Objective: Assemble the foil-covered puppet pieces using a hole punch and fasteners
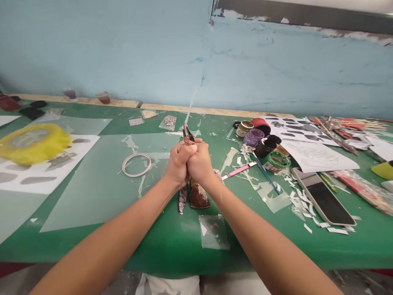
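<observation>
My left hand (179, 160) and my right hand (199, 160) are clasped together in front of me, fingers wrapped tightly. Out of the top of the grip juts a dark brown object (187, 132) with a shiny pointed tip; my fingers hide most of it, so its kind is unclear. A thin translucent strip (190, 107) rises from that tip. Just below the hands are a narrow pinkish-brown flaky piece (183, 200) and a wider brown piece (199, 197). Whether these join the held object, I cannot see.
A ring of narrow tape (136, 165) lies left of my hands, on translucent sheeting (92, 180). Farther left is a large yellow tape roll (58, 143). To the right are paint jars (278, 161), a pink cutter (241, 170), a phone (325, 196) and paper scraps.
</observation>
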